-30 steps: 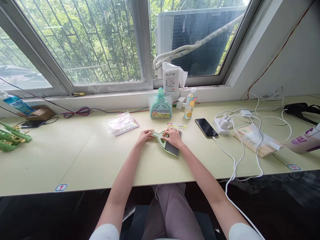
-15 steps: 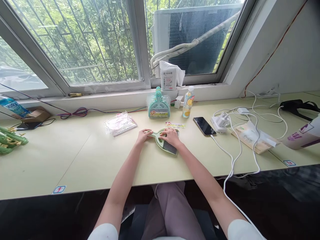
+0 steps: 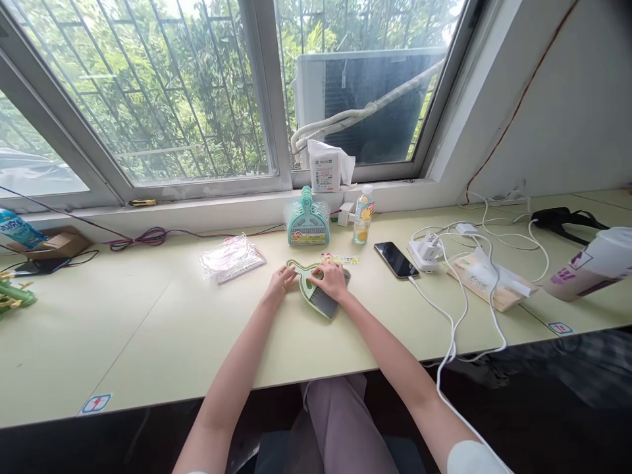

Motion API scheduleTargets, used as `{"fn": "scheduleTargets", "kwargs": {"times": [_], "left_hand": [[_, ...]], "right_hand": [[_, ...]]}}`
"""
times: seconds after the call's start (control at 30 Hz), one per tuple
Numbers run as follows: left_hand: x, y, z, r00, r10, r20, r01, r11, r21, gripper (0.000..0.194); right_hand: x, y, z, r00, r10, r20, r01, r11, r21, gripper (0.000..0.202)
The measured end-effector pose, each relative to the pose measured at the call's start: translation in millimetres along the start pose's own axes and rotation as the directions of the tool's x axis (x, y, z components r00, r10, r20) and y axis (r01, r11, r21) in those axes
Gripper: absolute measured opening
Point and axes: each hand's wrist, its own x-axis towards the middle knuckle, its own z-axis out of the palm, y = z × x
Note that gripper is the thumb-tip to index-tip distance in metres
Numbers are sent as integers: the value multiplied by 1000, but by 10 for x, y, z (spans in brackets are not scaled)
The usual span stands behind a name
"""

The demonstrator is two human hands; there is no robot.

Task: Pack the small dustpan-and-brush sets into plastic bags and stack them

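A small light-green dustpan (image 3: 304, 289) with a dark-bristled hand brush (image 3: 324, 303) nested in it lies on the pale table, its handle pointing up and left. My right hand (image 3: 330, 279) is closed over the brush and pan's upper part, thumb at the opening near the handle. Beside the handle, my left hand (image 3: 281, 284) rests with loosely bent fingers apart, the handle's end showing past them. A printed label strip (image 3: 345, 259) lies just behind my right hand. More green dustpan sets (image 3: 307, 220) stand stacked in clear wrapping by the wall.
A plastic-wrapped packet (image 3: 232, 259) lies to the left. Rightward are a juice bottle (image 3: 364, 216), a phone (image 3: 395, 259) on a white cable, a power adapter (image 3: 424, 253), a tissue pack (image 3: 488, 280) and a large cup (image 3: 587, 266). The table's front edge is near my forearms.
The dustpan has turned so its handle points more upward. My left hand has loosened from around the handle to its side. My right hand stays on it; the view has tilted slightly.
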Motion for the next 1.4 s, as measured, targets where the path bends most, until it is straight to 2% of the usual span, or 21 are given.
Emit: {"fn": "scheduleTargets", "kwargs": {"times": [0.07, 0.17, 0.23, 0.3, 0.37, 0.47, 0.5, 0.57, 0.63, 0.7, 0.83, 0.93, 1.0, 1.13, 1.27, 1.4], "left_hand": [[-84, 4, 115, 992, -45, 121, 46, 999, -1, 40], [-256, 14, 268, 946, -104, 306, 115, 993, -19, 67], [-332, 11, 314, 933, -127, 336, 142, 990, -18, 78], [-335, -9, 299, 945, -137, 298, 150, 988, -21, 79], [-266, -41, 233, 969, -139, 203, 150, 988, -39, 73], [-113, -78, 89, 991, -132, -16, 130, 985, -113, 52], [-70, -82, 44, 993, -102, -60, 91, 984, -155, 44], [-12, -79, -23, 991, -51, -124, 21, 974, -225, 35], [12, -73, -59, 991, -47, -127, 12, 964, -266, 35], [25, -70, -72, 994, -69, -87, 41, 956, -292, 35], [80, -74, -78, 995, -81, -63, 61, 960, -272, 40], [135, -75, -81, 991, -74, -112, 44, 968, -246, 40], [154, -70, -81, 989, -82, -121, 51, 970, -237, 37], [153, -52, -73, 984, -108, -140, 68, 961, -268, 25], [157, -48, -61, 981, -137, -136, 83, 936, -343, 22], [177, -47, -57, 982, -136, -127, 87, 940, -331, 20]], "right_hand": [[1, -8, 0, 997, 23, -68, -22, 1000, 9, 30], [-13, -36, -1, 990, 53, -133, -50, 998, 24, 32], [-18, -53, -10, 990, 47, -130, -45, 999, 21, 33], [-12, -45, -31, 990, 41, -138, -40, 999, 4, 33], [8, 8, -56, 975, 85, -207, -90, 996, -14, 35], [53, 168, -62, 905, 247, -345, -267, 964, -11, 37], [69, 231, -46, 883, 304, -358, -328, 944, -7, 37], [98, 338, 10, 883, 380, -276, -404, 914, -36, 39], [122, 401, 80, 912, 391, -123, -402, 912, -81, 34], [138, 417, 134, 937, 344, -57, -348, 934, -79, 28], [150, 402, 160, 945, 318, -73, -321, 946, -36, 21], [155, 418, 158, 938, 342, -56, -346, 935, -74, 36], [156, 439, 158, 938, 347, -8, -346, 933, -103, 43], [156, 461, 137, 957, 288, 38, -284, 955, -91, 36], [155, 459, 91, 947, 320, -18, -320, 947, 28, 40], [170, 463, 75, 934, 354, -56, -339, 922, 187, 46]]}}
